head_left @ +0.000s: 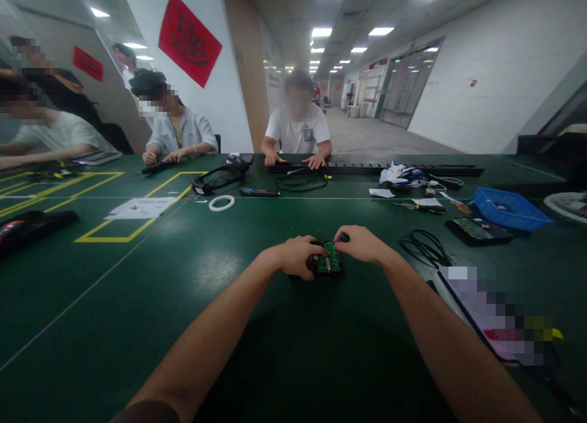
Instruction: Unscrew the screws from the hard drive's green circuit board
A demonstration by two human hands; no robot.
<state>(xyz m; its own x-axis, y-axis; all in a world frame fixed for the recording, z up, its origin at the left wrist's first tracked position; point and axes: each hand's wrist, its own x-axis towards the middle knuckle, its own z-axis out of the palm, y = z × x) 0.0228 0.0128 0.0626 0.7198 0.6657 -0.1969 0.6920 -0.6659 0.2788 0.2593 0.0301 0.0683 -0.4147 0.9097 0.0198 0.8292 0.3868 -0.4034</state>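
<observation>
Left hand (298, 256): gripping board (331, 262) at left side | Right hand (361, 243): dark piece (343, 236) pinched at board's far right corner, exact type unclear | Right side: cable (424, 252), second board (479, 230), blue tray (527, 216) just beyond | Far left: white ring (222, 203), well apart | Opposite: person (296, 126), hands at black rail (362, 169)

The left hand (300, 257) covers the left part of the circuit board (329, 263); what lies at the fingertips of the right hand (360, 243) is too small to tell. The right edge cuts off a white grille (568, 206); the paper sheet's (143, 208) print is illegible.
</observation>
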